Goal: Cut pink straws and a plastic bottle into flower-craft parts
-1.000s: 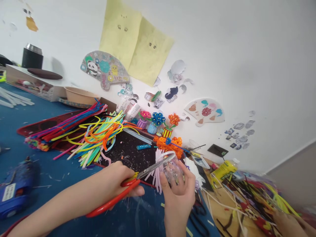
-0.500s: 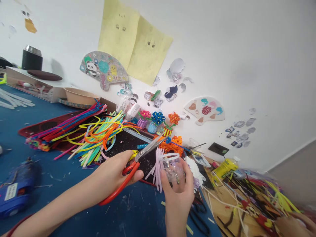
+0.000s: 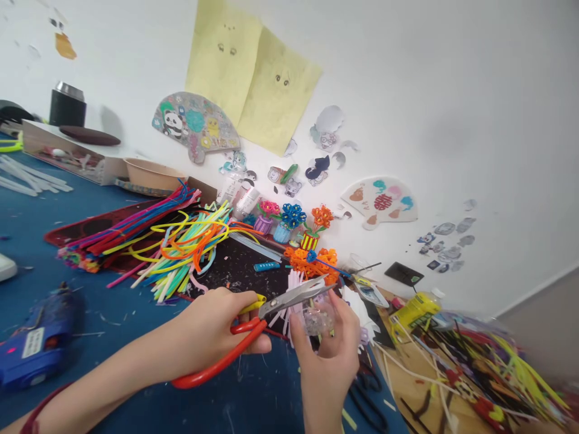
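My left hand (image 3: 221, 325) is closed around scissors (image 3: 293, 298) with red handles, the blades slightly apart and pointing right. A small yellow piece (image 3: 257, 302) also sits at its fingers; its kind is unclear. In my right hand (image 3: 328, 371) is a small clear plastic cup (image 3: 316, 320), gripped between thumb and fingers, with glinting clear contents. The blades lie across the cup's upper part and hide its rim; I cannot tell whether they touch it. Pale lilac strips (image 3: 284, 319) lie just behind the cup.
Bundles of colourful pipe cleaners (image 3: 190, 247) lie on the blue table (image 3: 163, 404). A blue glue gun (image 3: 34, 346) stands at left. Behind are orange flowers (image 3: 298, 259) and small flower pots (image 3: 283, 232). To the right are black-handled scissors (image 3: 368, 401) and a yellow bottle (image 3: 414, 310).
The scissors have come down and right, from above the cup to across its top. The cup stays in my right hand. Another person's hand at lower right has mostly left view.
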The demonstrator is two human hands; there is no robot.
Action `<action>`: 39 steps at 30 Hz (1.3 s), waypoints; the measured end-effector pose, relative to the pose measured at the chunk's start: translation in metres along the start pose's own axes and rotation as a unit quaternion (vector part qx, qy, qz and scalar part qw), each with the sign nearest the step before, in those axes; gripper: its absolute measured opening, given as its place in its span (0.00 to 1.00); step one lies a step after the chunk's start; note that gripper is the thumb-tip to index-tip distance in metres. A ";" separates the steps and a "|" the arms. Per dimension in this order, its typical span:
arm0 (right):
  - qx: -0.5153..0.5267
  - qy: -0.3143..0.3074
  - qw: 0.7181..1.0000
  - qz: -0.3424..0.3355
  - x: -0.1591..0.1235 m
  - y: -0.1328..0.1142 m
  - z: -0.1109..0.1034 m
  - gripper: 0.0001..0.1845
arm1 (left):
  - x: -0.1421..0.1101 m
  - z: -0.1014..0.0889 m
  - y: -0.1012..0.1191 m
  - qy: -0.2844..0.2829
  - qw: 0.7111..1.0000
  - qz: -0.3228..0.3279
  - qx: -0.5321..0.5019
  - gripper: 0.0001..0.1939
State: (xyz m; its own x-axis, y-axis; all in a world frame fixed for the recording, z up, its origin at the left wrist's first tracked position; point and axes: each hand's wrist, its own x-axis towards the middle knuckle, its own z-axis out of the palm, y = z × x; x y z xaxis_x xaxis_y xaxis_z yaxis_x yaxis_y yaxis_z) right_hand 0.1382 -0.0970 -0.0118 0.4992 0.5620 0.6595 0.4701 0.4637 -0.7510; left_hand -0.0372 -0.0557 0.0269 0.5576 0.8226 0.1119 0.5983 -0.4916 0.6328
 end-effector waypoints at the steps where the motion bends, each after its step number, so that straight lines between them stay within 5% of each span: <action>1: -0.001 0.000 1.000 -0.002 0.000 0.000 0.000 0.30 | 0.000 0.000 -0.001 -0.001 1.000 0.000 0.000 0.19; 26: 0.006 -0.003 0.999 -0.053 0.000 0.011 -0.001 0.28 | -0.006 -0.006 0.000 0.010 0.997 0.018 0.076 0.21; 39: 0.014 -0.012 0.998 -0.055 0.001 0.012 -0.001 0.30 | -0.007 -0.002 -0.007 -0.011 0.998 0.057 0.010 0.21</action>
State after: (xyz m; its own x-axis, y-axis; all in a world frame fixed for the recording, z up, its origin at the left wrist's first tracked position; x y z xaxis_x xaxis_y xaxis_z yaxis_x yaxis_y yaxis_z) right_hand 0.1452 -0.0917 -0.0205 0.4278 0.5227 0.7374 0.5001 0.5427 -0.6748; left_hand -0.0469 -0.0576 0.0233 0.6353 0.7545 0.1648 0.5420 -0.5875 0.6009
